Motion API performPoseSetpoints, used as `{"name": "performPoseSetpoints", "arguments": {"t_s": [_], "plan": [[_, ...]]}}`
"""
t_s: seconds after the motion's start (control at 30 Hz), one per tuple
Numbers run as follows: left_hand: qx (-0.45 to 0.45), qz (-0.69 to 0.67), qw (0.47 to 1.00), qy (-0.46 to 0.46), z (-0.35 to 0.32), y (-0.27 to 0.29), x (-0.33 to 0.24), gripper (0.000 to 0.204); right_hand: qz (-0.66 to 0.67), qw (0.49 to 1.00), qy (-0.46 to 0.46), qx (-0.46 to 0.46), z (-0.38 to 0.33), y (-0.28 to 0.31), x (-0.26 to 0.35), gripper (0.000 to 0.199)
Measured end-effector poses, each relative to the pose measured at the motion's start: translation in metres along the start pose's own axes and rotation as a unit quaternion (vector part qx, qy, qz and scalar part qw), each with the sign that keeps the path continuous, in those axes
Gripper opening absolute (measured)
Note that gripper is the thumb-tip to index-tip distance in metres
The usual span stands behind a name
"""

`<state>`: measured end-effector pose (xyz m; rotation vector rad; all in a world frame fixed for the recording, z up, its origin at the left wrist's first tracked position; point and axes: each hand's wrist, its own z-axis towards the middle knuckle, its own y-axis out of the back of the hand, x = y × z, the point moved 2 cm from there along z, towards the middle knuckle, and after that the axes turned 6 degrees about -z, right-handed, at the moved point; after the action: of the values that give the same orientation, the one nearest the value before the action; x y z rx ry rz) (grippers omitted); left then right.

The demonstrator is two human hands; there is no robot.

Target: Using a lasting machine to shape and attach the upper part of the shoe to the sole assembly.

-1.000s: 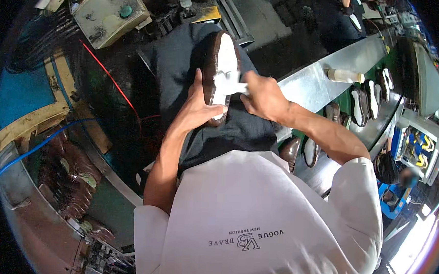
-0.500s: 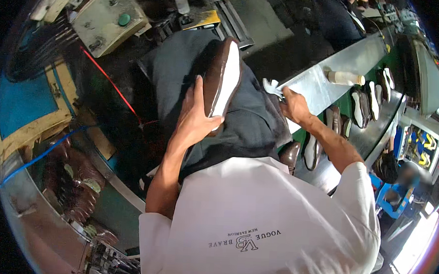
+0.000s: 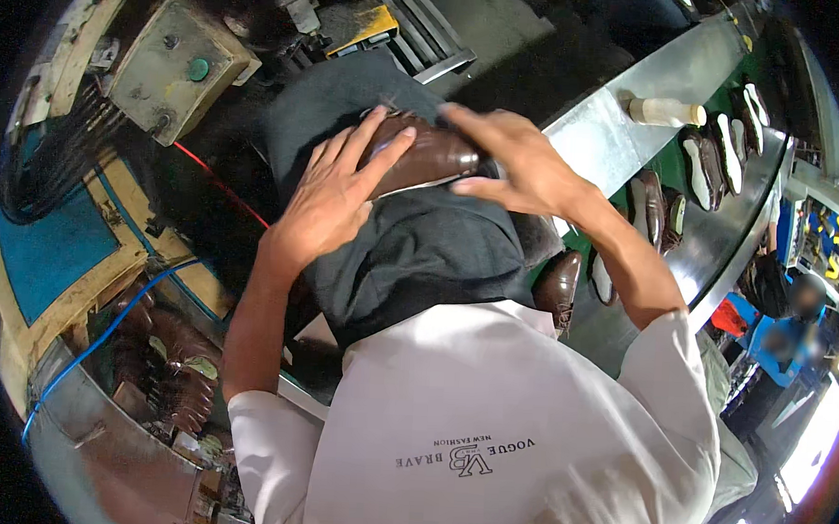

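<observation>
There is one view, from a wide fisheye camera on my head, looking steeply down over my chest and lap. My white shirt [image 3: 487, 424] fills the near lower middle, so close that it hides most of what lies under it. My forearms come up from the lower edge, and my left hand [image 3: 333, 202] and right hand [image 3: 518, 159] meet near the centre, close to the lens, on a brown shoe [image 3: 424, 154]. Straight edges bend toward the dark round rim. Far right curves the metal desk [image 3: 612, 139]; far left sits a grey box with a green button [image 3: 175, 69]. Things at the rim look small and warped.
</observation>
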<state>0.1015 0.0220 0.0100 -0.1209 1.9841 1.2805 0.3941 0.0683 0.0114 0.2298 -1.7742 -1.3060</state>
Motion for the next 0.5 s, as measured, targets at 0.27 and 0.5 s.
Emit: {"name": "performPoseSetpoints", "arguments": {"t_s": [0.27, 0.5], "plan": [[-0.286, -0.594, 0.732, 0.173, -0.044, -0.026, 0.070, 0.092, 0.331, 0.917, -0.220, -0.025, 0.069, -0.072, 0.006, 0.084], [-0.483, -0.741, 0.466, 0.012, -0.113, -0.067, 0.013, 0.068, 0.387, 0.919, -0.060, 0.050, 0.112, -0.122, 0.149, 0.077]]}}
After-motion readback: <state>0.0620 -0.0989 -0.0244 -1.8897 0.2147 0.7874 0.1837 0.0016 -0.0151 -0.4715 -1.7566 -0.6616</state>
